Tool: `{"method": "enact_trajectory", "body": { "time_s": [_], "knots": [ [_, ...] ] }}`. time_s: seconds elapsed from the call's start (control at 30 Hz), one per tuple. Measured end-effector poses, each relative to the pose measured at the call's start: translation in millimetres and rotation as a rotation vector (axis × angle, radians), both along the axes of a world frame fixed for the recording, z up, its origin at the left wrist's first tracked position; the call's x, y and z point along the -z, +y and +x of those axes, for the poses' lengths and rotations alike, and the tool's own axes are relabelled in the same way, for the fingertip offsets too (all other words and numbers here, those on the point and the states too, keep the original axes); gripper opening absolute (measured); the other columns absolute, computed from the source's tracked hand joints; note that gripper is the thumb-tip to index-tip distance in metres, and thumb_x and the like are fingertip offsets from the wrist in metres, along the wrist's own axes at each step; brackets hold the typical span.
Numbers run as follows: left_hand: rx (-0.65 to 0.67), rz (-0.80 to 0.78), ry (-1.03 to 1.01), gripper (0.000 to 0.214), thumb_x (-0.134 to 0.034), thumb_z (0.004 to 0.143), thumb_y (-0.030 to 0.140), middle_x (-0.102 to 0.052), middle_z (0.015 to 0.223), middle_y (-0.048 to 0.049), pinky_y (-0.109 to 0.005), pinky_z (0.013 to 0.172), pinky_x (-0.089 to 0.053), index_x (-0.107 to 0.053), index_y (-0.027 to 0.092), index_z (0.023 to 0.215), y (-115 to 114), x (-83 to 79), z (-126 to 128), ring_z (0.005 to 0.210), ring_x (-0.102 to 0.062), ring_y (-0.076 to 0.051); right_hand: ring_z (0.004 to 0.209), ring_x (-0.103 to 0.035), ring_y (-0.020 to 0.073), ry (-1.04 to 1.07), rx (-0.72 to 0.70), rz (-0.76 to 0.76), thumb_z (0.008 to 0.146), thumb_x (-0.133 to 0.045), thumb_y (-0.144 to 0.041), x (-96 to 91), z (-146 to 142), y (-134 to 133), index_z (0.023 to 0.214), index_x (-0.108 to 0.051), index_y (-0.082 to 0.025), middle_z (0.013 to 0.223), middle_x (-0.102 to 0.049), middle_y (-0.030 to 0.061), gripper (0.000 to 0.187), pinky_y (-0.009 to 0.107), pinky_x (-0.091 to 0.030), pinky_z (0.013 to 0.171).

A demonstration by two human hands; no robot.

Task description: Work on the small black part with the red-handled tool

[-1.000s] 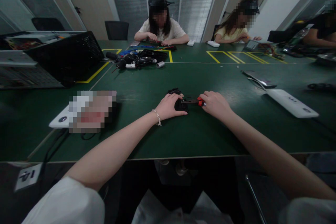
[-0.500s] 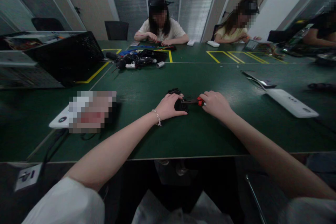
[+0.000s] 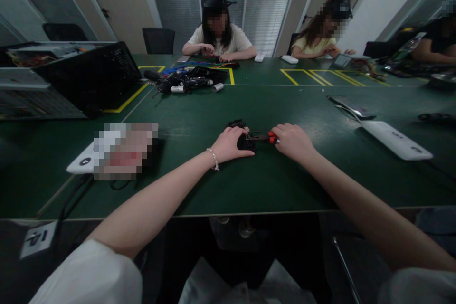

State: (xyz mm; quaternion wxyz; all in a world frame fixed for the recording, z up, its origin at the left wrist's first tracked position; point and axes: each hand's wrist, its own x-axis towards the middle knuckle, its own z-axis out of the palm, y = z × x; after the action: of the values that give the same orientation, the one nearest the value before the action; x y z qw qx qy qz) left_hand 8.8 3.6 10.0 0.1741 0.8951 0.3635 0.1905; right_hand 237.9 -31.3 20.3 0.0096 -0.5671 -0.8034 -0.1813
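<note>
On the green table (image 3: 285, 185), my left hand (image 3: 230, 145) is wrapped round a small black device (image 3: 245, 143), thumb on the near side. Part of the device is covered by the fingers, so its kind is unclear. From the right, my right hand (image 3: 294, 141) grips red-handled pliers (image 3: 272, 137). Their dark, narrow jaws point left and reach the right side of the black device. Whether the jaw tips are closed on any part of it is too small to make out.
A white power bank (image 3: 397, 140) lies to the right, and another white device (image 3: 83, 161) to the left, partly blurred. A large black case (image 3: 89, 78) stands at the left. Tangled cables (image 3: 192, 78) lie farther back. Other people (image 3: 219, 33) sit across the table.
My hands, the pliers and the black device stay practically in place. Across the table, one person's hand has shifted slightly.
</note>
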Motion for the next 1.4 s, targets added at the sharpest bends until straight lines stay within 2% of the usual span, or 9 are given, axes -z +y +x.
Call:
{"method": "enact_trajectory", "body": {
  "time_s": [0.73, 1.13, 1.4],
  "knots": [
    [0.016, 0.05, -0.019, 0.057, -0.07, 0.068, 0.054, -0.057, 0.123, -0.0096, -0.042, 0.099, -0.038, -0.056, 0.017, 0.108, 1.3, 3.3, 0.9, 0.112, -0.051, -0.028, 0.08, -0.054, 0.0221, 0.0, 0.007, -0.027, 0.076, -0.049, -0.019, 0.1, 0.4, 0.8, 0.096, -0.063, -0.014, 0.089, -0.064, 0.0109, 0.024, 0.031, -0.035, 0.067],
    [0.003, 0.009, 0.005, 0.057, -0.068, 0.069, 0.056, -0.056, 0.126, -0.009, -0.043, 0.098, -0.039, -0.056, 0.017, 0.109, -0.2, -0.6, 0.6, 0.115, -0.049, -0.029, 0.083, -0.053, 0.0234, 0.01, -0.029, -0.004, 0.076, -0.05, -0.017, -0.7, 1.4, 0.1, 0.099, -0.062, -0.011, 0.093, -0.063, 0.0119, 0.027, 0.033, -0.037, 0.07],
    [0.007, 0.01, 0.0, 0.057, -0.069, 0.069, 0.055, -0.054, 0.127, -0.0088, -0.043, 0.099, -0.038, -0.055, 0.018, 0.11, -0.3, -0.5, -0.1, 0.116, -0.049, -0.029, 0.083, -0.054, 0.0234, 0.007, -0.002, -0.031, 0.076, -0.05, -0.019, -1.4, -0.2, -0.5, 0.098, -0.062, -0.013, 0.093, -0.064, 0.0123, 0.026, 0.033, -0.036, 0.07]
  ]
}}
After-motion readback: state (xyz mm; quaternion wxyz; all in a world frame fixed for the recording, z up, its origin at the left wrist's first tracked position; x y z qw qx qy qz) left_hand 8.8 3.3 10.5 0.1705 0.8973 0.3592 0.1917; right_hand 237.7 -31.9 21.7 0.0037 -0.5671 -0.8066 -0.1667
